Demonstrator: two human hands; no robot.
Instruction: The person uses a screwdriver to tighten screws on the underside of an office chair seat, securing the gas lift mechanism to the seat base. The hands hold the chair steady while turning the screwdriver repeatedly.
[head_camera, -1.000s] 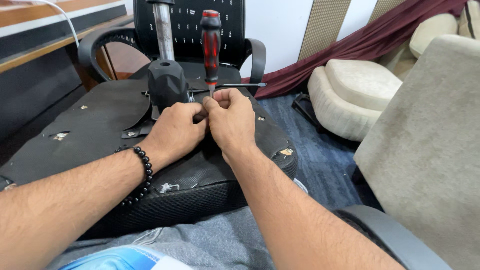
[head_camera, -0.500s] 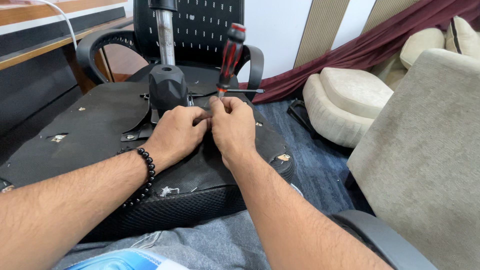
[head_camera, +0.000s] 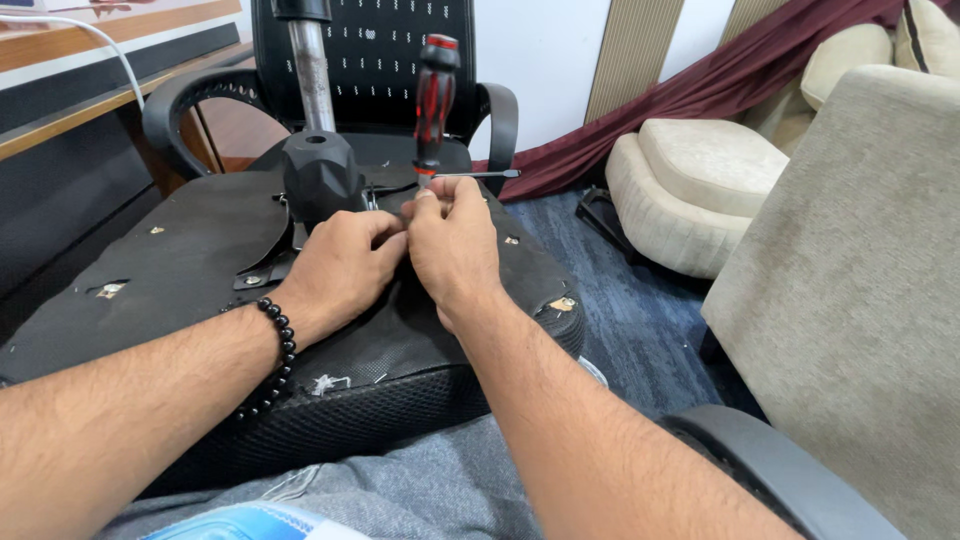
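An upturned black office chair seat (head_camera: 180, 270) lies across my lap, with its black mechanism housing (head_camera: 322, 178) and metal gas-lift column (head_camera: 311, 75) sticking up. A screwdriver with a red and black handle (head_camera: 436, 100) stands upright on the seat's underside. My right hand (head_camera: 455, 245) pinches its shaft low down, just under the handle. My left hand (head_camera: 340, 265) has curled fingers that meet the right fingertips at the tool's tip. What sits between them is hidden. A black bead bracelet (head_camera: 272, 355) is on my left wrist.
A thin metal lever (head_camera: 480, 174) juts right from the mechanism. Behind the seat stands a black mesh chair (head_camera: 370, 50) with armrests. A beige sofa arm (head_camera: 860, 300) fills the right side, with cream cushions (head_camera: 690, 180) and maroon cloth (head_camera: 720, 80) behind it. A wooden desk edge (head_camera: 90, 110) is at the left.
The screwdriver handle leaned to the right half a second ago and now stands upright. Both hands have stayed together at its tip.
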